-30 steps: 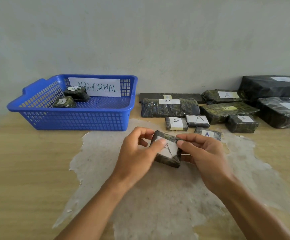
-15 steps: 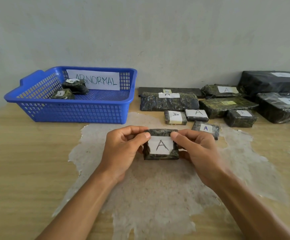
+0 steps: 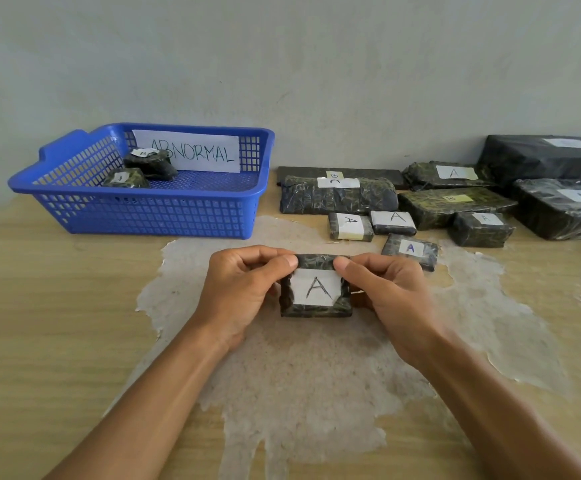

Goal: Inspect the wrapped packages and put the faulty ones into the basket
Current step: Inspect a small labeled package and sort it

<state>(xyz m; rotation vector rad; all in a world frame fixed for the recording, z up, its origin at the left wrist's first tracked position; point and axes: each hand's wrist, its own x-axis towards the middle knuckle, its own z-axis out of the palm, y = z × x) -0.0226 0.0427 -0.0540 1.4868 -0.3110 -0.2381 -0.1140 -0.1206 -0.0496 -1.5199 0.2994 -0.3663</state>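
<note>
levelled out since a second ago: small package [image 3: 317, 287] no longer tilted, label "a" now square to the camera and readable. means label face under check; wrap looks whole on the side showing, back unseen, so no verdict yet. left thumb tip [image 3: 287, 262] and right thumb tip [image 3: 342, 263] pressed on the top edge, other fingers curled behind, pinching from both sides. left hand [image 3: 244, 289] and right hand [image 3: 389, 292] holding it low over the worn patch of the table [image 3: 39, 323], touching or just above, cannot tell which.

outward: blue basket [image 3: 143, 216] at far left, sign reading "abnormal" on the back wall, two small dark packages [image 3: 140, 169] inside at the left end. unsorted packages [image 3: 403, 202] lined up at far right, labelled a or b, apart from the basket.
</note>
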